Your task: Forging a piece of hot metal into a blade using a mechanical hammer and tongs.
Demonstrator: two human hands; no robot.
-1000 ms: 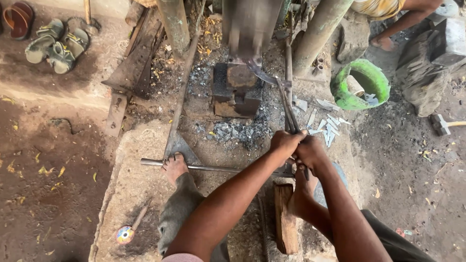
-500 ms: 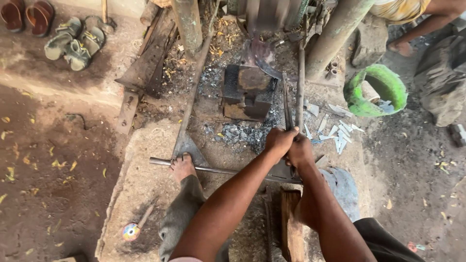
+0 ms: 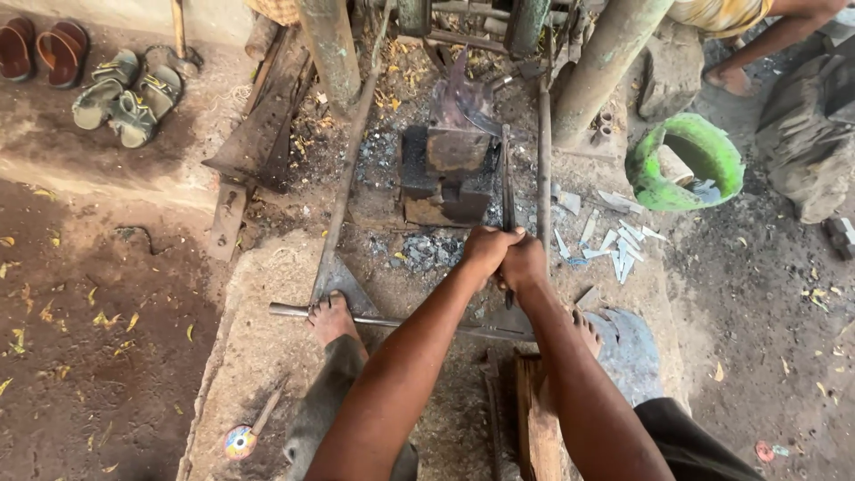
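Both hands stacked on one long metal handle (image 3: 508, 178): left hand (image 3: 485, 249) and right hand (image 3: 525, 263) touching each other, each grip wrapped tight around the near end of the shaft. The handle runs away from the person to the dark anvil block (image 3: 454, 160) at the far centre, where its head end meets a curved blade-like piece (image 3: 472, 111) lying on top. I can't tell exactly how the tool grips that piece.

Under the hands: a thin steel rod (image 3: 374, 319) lies crosswise on the ground, left foot (image 3: 331, 316) resting on it, right foot (image 3: 583, 330) just right of the arms. Ash and charcoal bits (image 3: 427, 254) sit between the feet and the anvil.

Right of the hands: scattered pale metal offcuts (image 3: 614, 240), then a green tub (image 3: 686, 160) with another person's foot (image 3: 730, 80) beyond it. Far left: sandals (image 3: 125, 93).

Risks, my read:
- Bare feet close under the handle; a slipped grip drops the steel on the toes.
- The rod underfoot can roll and cost balance.
- Sharp offcuts lie near the right foot.
- If the workpiece is hot, a loose bite at the anvil could flick it toward the other person.
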